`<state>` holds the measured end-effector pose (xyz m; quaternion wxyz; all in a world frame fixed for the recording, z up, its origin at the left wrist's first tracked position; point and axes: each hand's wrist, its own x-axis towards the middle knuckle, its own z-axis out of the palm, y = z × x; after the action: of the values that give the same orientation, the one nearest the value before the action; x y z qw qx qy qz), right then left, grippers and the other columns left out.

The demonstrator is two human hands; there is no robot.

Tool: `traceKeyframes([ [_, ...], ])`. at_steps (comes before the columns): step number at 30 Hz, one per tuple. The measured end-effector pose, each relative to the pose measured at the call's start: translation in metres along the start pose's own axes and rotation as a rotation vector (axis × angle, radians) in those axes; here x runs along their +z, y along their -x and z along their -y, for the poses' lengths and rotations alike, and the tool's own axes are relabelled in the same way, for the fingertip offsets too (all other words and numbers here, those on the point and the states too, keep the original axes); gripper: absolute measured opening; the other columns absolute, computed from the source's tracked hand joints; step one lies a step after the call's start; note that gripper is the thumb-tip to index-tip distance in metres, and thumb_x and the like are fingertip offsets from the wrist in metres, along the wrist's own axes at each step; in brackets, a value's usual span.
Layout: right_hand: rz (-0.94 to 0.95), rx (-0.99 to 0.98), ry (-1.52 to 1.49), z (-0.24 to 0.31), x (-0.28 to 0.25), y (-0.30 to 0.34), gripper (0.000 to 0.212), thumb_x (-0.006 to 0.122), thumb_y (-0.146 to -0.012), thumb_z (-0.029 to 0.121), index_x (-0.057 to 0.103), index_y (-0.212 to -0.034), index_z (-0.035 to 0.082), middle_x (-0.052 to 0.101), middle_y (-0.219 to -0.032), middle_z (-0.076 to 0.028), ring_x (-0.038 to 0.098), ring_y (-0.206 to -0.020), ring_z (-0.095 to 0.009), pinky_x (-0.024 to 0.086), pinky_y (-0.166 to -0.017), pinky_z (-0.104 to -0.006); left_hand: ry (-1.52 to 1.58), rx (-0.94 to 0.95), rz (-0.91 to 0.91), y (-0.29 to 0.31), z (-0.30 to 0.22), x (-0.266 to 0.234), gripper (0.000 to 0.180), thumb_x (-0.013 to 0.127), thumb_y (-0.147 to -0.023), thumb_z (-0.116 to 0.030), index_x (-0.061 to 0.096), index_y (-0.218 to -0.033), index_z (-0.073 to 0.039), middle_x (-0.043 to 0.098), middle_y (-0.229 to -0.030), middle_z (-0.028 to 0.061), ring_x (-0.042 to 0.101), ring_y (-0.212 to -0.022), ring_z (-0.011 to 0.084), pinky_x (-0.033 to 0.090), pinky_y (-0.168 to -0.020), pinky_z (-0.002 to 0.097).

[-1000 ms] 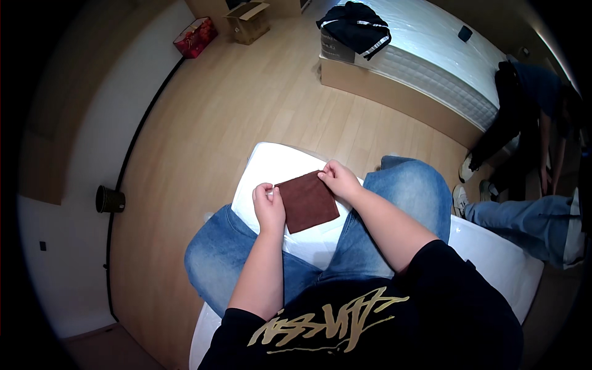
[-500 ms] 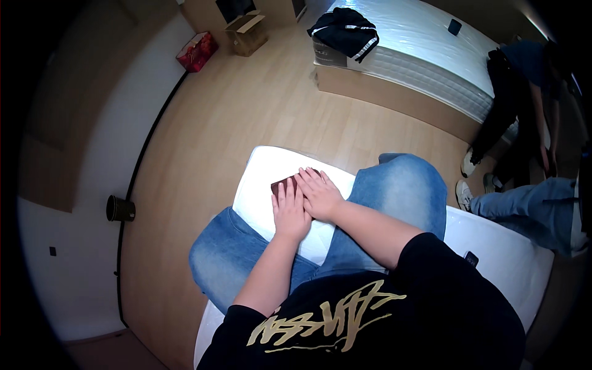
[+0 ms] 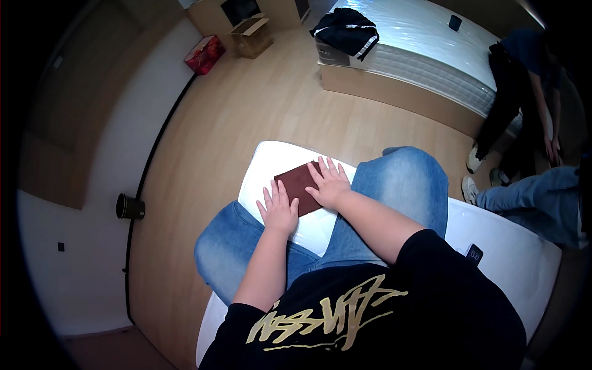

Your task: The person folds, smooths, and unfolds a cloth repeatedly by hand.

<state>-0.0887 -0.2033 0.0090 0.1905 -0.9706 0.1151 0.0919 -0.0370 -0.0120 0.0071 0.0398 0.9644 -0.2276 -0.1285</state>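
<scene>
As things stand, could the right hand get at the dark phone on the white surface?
Probably yes: the right hand is open, resting on the brown cloth without gripping it, and the dark phone lies beside the right sleeve, with nothing seen on top.

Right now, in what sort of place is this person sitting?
Probably a bedroom, perhaps not fully set up: a plastic-wrapped mattress, a wood-look floor and an open cardboard box.
</scene>
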Motion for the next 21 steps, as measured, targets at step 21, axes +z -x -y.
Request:
traceKeyframes([
  [21, 0.161, -0.246, 0.232, -0.002, -0.04, 0.03, 0.039, 0.076, -0.073, 0.019, 0.068, -0.109, 0.007, 0.064, -0.115, -0.008, 0.059, -0.115, -0.029, 0.048, -0.095, -0.045, -0.067, 0.349, -0.333, 0.024, -0.016, 0.008, 0.018, 0.066, -0.076, -0.01, 0.059, -0.092, -0.005, 0.059, -0.096, 0.012, 0.06, -0.095, 0.0316, 0.053, -0.083, 0.0441],
])
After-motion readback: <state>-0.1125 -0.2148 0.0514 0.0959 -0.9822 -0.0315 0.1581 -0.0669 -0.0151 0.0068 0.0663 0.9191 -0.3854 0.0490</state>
